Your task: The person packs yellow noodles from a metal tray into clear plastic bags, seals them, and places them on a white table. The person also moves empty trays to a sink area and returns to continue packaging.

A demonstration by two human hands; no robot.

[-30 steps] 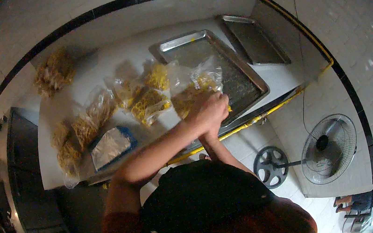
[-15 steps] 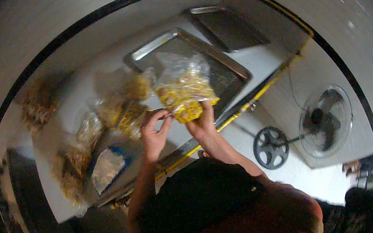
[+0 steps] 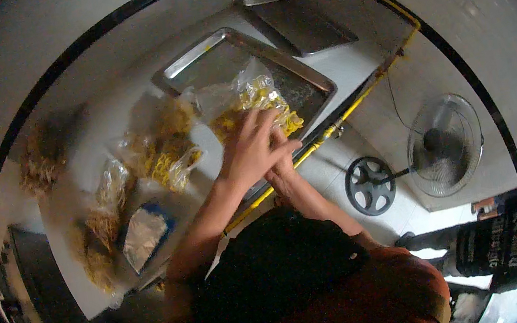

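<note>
White counter (image 3: 354,72) runs on a slant, w/ a yellow pipe (image 3: 348,112) along its near R edge. Floor fan (image 3: 444,145) stands off to the R, well apart from the work. Big metal tray (image 3: 284,60) sits mid-counter, w/ a yellow scrap (image 3: 207,47) nr its far end; back tray (image 3: 300,22) lies just beyond & to the R.

Clear bag (image 3: 259,93) is what's being worked: it's at the hands, overlapping the big tray's near part in this view, plastic loose & crumpled up top. Other filled bags (image 3: 168,168) lie L of it on the counter; blue-edged pale packet (image 3: 146,237) is nearer the L forearm.

L hand (image 3: 247,153) lies across R hand (image 3: 281,170), the two together at the bag's near edge, L fingers stretched fwd. R is mostly hidden under L & light's dim, so can't tell if either is clamped on the plastic.

Yellow curly pcs (image 3: 292,122) show at the bag's R side.

Step in hand, I'd judge: two-handed handling of this one bag. Next move calls for, imo, R steady beneath, L working the plastic lightly so pcs don't crush or spill.
</note>
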